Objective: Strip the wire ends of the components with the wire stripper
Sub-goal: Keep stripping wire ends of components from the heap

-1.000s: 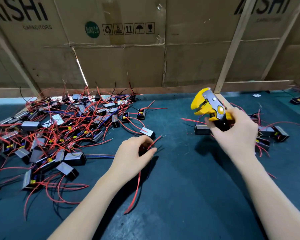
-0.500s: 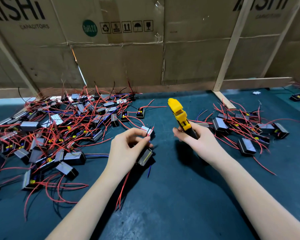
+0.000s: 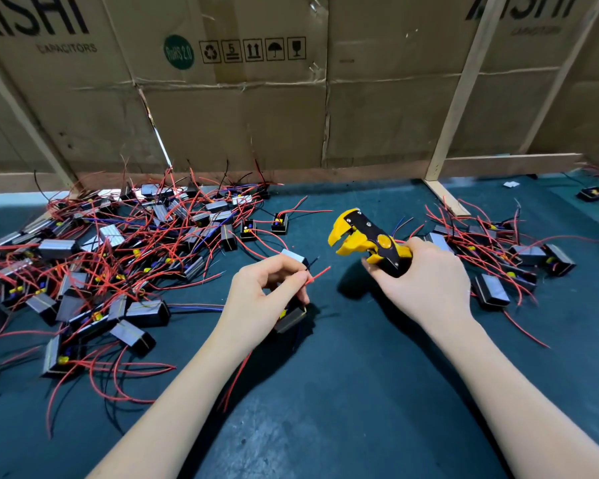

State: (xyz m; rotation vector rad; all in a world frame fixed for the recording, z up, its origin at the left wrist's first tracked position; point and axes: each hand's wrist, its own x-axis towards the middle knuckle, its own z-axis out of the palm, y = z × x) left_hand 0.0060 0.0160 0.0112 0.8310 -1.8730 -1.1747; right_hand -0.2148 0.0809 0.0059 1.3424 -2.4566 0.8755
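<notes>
- Wire presentation is judged to be the step in hand: a red wire (image 3: 318,275) is pinched between thumb and forefinger of the left hand (image 3: 268,300), its free end pointed toward the tool, with a thin dark wire end showing just above it.
- The component (image 3: 291,318) that the wire seems to belong to is tucked under the same hand, low against the desk (image 3: 325,392); its body is largely hidden by the fingers.
- The wire stripper (image 3: 363,242) is gripped by its black handles in the right hand (image 3: 426,281), fingers curled round them; its yellow head is turned toward the wire and the jaws are seen apart.
- A gap is left between wire tip and jaws, so nothing is yet being cut.
- The next move is judged to call for the tip to be fed squarely between the jaws, only a short length inside, then for the handles to be squeezed while the wire is held firm.
- A large tangled pile (image 3: 125,257) of components is spread to the left and a smaller pile (image 3: 498,257) to the right behind the tool hand; which one is finished cannot be told.
</notes>
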